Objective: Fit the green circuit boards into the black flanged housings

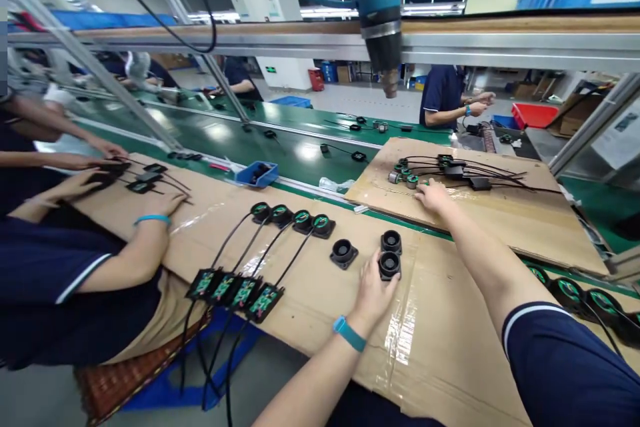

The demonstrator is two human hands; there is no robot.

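Note:
My left hand (371, 288), with a blue wristband, grips a black round housing (389, 264) on the near cardboard sheet (440, 347). Two more black housings lie beside it: one (391, 241) just behind, the other (343, 252) to the left. My right hand (433, 197) reaches across to the far cardboard sheet (525, 220) and lies flat with its fingers stretched out. Its fingertips are next to a cluster of small round connectors (404, 177) on black cables. Nothing shows in that hand.
Several green-ringed connectors (293, 218) with cables and green boards (235, 290) lie left of my left hand. A co-worker's arm (135, 253) rests on the cardboard at left. A blue heat gun (380, 7) hangs overhead. A blue parts bin (257, 174) sits by the green conveyor (280, 147).

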